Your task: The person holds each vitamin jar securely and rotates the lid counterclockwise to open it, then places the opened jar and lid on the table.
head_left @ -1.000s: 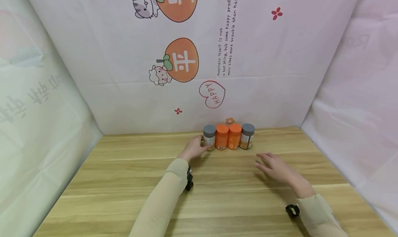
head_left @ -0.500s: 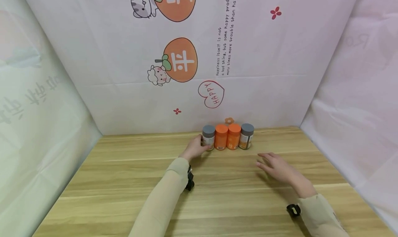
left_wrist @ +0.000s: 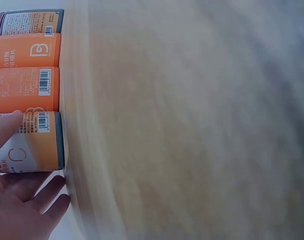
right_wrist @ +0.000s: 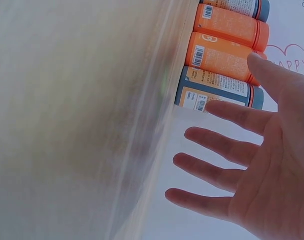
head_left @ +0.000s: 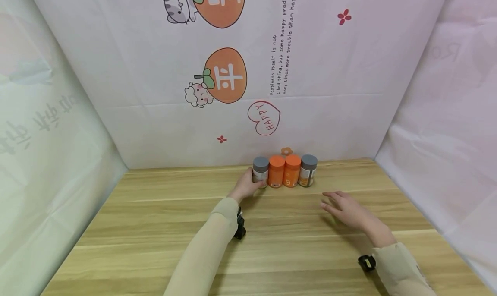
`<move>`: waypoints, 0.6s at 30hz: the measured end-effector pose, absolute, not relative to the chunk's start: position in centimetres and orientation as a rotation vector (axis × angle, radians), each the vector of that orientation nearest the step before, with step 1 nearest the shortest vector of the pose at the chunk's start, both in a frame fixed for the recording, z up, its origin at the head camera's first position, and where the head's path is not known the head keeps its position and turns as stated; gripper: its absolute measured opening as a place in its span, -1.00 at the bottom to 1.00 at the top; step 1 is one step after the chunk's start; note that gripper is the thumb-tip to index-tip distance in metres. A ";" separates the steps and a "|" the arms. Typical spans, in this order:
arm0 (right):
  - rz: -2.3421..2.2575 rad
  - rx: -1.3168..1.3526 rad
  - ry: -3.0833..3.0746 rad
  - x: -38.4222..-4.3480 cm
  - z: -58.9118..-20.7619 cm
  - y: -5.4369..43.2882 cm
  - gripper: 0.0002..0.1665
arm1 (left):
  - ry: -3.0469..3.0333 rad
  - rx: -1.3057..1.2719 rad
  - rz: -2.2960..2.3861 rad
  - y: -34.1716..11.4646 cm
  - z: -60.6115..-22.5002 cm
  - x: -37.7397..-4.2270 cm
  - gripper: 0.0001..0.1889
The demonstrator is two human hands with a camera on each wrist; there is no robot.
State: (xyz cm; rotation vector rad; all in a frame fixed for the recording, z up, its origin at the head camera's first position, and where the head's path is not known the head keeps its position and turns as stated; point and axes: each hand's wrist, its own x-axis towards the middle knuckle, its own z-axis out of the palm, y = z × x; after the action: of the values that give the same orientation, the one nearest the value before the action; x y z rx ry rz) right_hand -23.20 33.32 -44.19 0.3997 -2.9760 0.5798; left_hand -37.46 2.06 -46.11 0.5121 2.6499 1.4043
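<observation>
Four jars would be several in one row: a grey-capped jar (head_left: 260,165) at the left end, two orange jars (head_left: 276,175) (head_left: 292,175) in the middle, and another grey-capped jar (head_left: 308,175) at the right end. All stand upright, side by side. My left hand (head_left: 244,186) holds the left-end jar, the thumb across its front and the fingers at its left side and behind. In the left wrist view that jar's label (left_wrist: 29,150) shows a large C. My right hand (head_left: 347,210) hovers apart from the row, front right of it, with spread fingers and nothing held.
The jars stand at the back of a wood-grain table (head_left: 295,253), close to a white printed backdrop (head_left: 186,132). White cloth walls (head_left: 446,136) rise on both sides. A black wrist camera (head_left: 240,227) sits on the left wrist, another black device (head_left: 366,263) near the right.
My left wrist and forearm have shifted slightly right, while the hand stays at the left-end jar. The jars and my right hand look practically unmoved.
</observation>
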 end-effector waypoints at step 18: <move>0.577 0.408 -2.972 -23.1 -44.1 33.2 -0.35 | 2.636 0.488 1.468 2.2 -46.4 -37.8 -0.36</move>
State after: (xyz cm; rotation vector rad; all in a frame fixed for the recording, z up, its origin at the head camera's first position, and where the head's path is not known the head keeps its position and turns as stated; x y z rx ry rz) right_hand -23.13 33.24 -44.07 0.4082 -2.9718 0.5772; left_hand -37.79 2.22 -46.40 0.4879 2.6359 1.4677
